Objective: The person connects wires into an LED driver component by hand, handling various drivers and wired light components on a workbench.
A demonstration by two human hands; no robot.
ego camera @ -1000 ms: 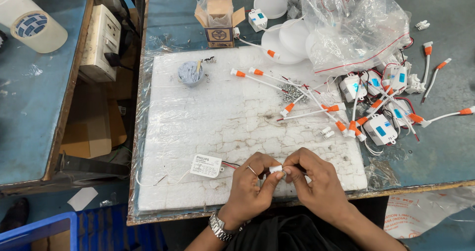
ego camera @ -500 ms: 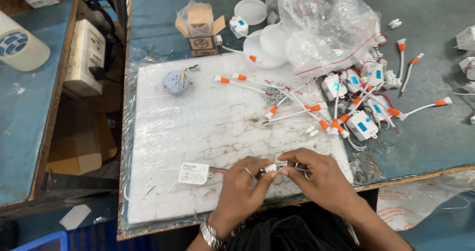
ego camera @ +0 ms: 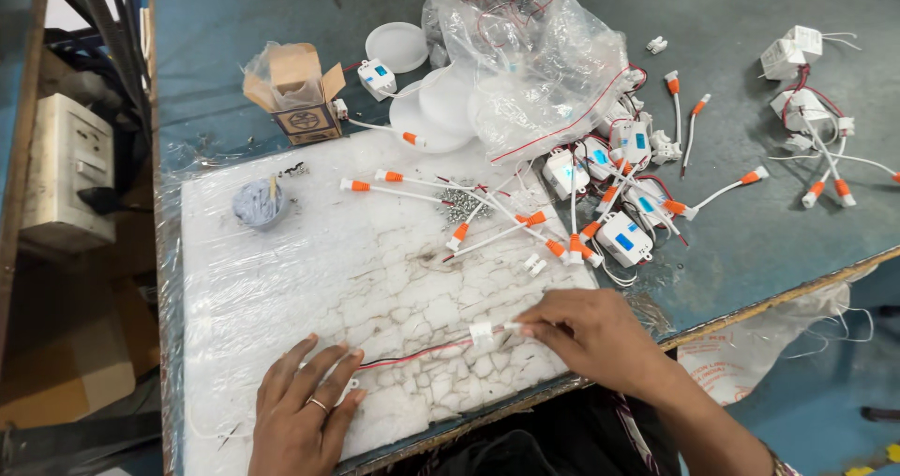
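Note:
My left hand (ego camera: 298,412) lies flat, fingers spread, on the white cracked mat (ego camera: 281,279), covering a small white driver box at the near left. A thin red and black wire (ego camera: 412,354) runs from under that hand to a small white connector (ego camera: 482,333). My right hand (ego camera: 589,333) pinches the connector's right end between thumb and fingertips, with the wire stretched out between the two hands.
A pile of white driver boxes (ego camera: 619,195) with orange-tipped cables lies right of the mat. Behind it sit a clear plastic bag (ego camera: 525,54), white round discs (ego camera: 422,110), an open cardboard box (ego camera: 298,91), a small grey cup (ego camera: 258,204) and loose screws (ego camera: 459,204).
The hands have drawn apart: the left moved left and flattened onto the driver box, the right stayed on the connector, and the wire now lies stretched. The view shifted left.

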